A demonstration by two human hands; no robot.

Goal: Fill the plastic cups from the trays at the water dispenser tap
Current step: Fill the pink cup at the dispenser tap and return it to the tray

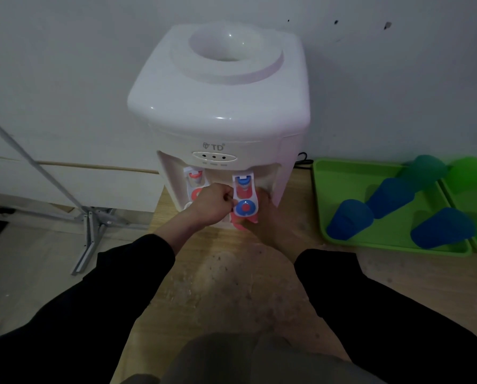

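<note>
Wood top (226, 275) | pink cup (241, 225) upright under tap (244, 207) | right hand (265, 217) holds

The person wears a dark top with long black sleeves. The left sleeve (93, 295) is plain and matt, with soft folds along its length, and its cuff ends partway up the forearm, so the wrist and a stretch of arm above it are uncovered. The right sleeve (384, 314) is of the same black cloth, and its cuff ends a little above the wrist with a straight, unribbed edge. The left hand (212, 203) and right hand (262, 220) are both bare. At the bottom middle is dull grey cloth (245, 358), perhaps trousers; the dim light hides its weave and seams.
</note>
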